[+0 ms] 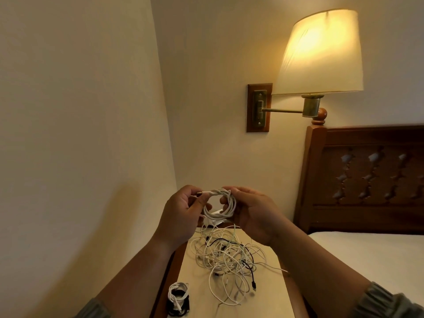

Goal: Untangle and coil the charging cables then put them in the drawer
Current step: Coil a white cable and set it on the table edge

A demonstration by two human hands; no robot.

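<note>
Observed one white coiled cable (221, 204) raised above the worktop (270, 294), pinched at plug end by left grip (183, 210), clasped at loops by right grip (250, 212). Found one tangled heap (229, 255) of white and black cables lying below; counted two finished coils (177, 294) at near left edge.

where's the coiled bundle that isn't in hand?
Head view: the coiled bundle lies at the nightstand's near-left corner, left of the tangled cable pile and apart from it.
</note>
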